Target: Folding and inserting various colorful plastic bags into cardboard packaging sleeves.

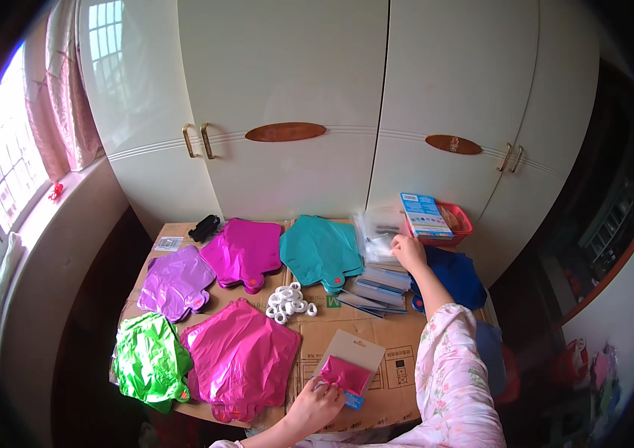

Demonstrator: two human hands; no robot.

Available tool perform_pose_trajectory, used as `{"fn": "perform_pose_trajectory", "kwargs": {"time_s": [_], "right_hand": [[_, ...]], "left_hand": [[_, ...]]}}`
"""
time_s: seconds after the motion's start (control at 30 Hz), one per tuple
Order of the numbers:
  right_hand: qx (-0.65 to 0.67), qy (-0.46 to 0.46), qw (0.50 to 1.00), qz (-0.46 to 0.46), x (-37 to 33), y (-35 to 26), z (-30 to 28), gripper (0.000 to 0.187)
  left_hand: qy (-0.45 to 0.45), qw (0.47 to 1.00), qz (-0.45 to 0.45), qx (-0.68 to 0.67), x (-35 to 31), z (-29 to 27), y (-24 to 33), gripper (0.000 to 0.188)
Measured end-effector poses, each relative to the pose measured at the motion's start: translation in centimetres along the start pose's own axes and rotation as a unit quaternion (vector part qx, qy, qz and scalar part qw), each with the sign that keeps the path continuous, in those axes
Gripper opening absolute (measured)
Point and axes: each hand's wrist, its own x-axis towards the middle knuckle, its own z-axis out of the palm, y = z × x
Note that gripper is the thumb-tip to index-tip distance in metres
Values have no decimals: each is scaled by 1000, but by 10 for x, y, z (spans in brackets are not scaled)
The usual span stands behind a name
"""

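My left hand [315,407] is at the table's near edge, its fingers closed on a folded pink foil balloon [348,372]. That balloon lies on a pale backing card [344,345] with a hang hole at the top and a blue lower end. My right hand [409,253] reaches to the far right, fingers pinched at the top of a stack of clear plastic bags [373,230]. Just below those bags are fanned stacks of cards [376,287]. Between my hands and the foil piles sits a heap of white ribbon rolls [288,302].
Flat foil balloons lie in piles: green [151,358], large pink [246,355], lilac [175,282], magenta [240,250], teal [320,248] and dark blue [457,280]. A red basket [457,216] holds a blue printed package [423,213]. Cardboard [399,396] covers the table; a white cabinet [287,67] stands behind.
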Motion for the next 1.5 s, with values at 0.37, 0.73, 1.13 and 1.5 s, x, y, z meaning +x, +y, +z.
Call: {"fn": "perform_pose_trajectory", "kwargs": {"time_s": [0.37,0.73,1.13,1.5], "right_hand": [[38,140,989,-4,-3,6,-3,10],[-211,91,920,-317,-191,-125,-51,7],[-31,-94,991,-94,-271,-122,-41,26],[-119,9,982,-149,-286,-114,-15,19]], "left_hand": [[15,1000,0,10,4,0,4,22],[95,994,-39,-20,-5,7,-1,9],[94,994,-49,-33,-30,-3,-3,17],[52,998,41,-1,-36,-10,-9,13]]}}
